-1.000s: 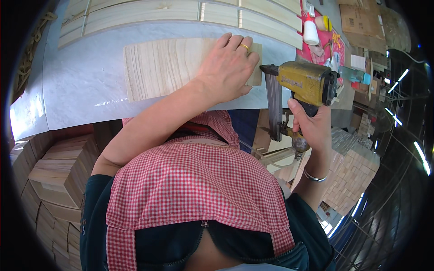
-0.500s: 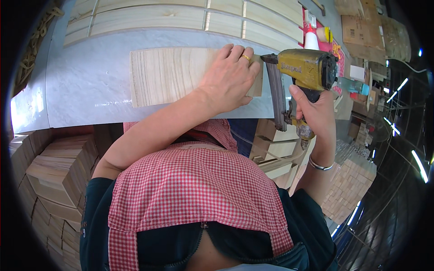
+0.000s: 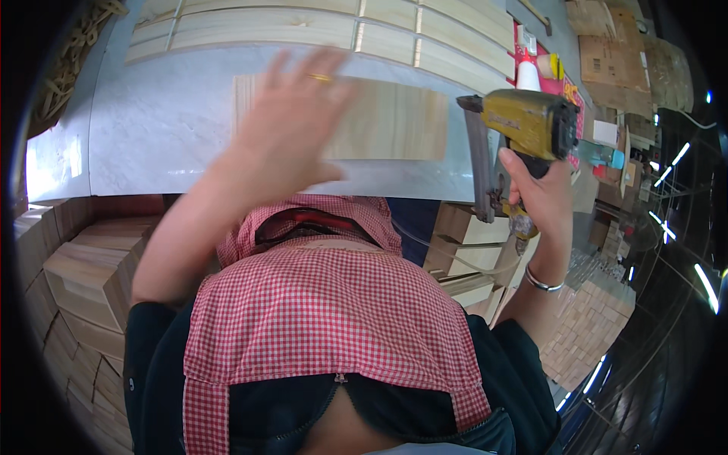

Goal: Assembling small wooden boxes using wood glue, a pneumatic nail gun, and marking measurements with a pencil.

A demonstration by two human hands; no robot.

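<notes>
1. Bench: grey-white, marbled top; we see it run across the upper part of the view, its near edge just ahead of the wearer's body.
2. Apron: red-and-white check, worn over a dark green jacket; fills the lower middle.
3. Slatted panels: pale wood, lying along the far side of the bench, gaps between the strips.
4. Wooden pieces: stacked at lower left, below bench level. To the right we note a pile of small blocks.
5. Board: pale, grained, rectangular; lies flat on the bench between the panels and the near edge. Its left part is partly covered from our viewpoint.
6. Nail gun: yellow body, dark magazine; nose points left, just beyond the board's right end, with a gap between as we see it.
7. Left hand: over the board's left part, fingers spread, blurred; grips nothing that we can see. Whether it touches the wood, we cannot tell.
8. Right hand: wrapped around the nail gun's handle, thumb up. The two hands are well apart.
9. White bottle: red tip, beyond the nail gun; yellow-edged roll just beside it.
10. Bangle: silver, right wrist.
11. Ring: gold-coloured, on a left finger.
</notes>
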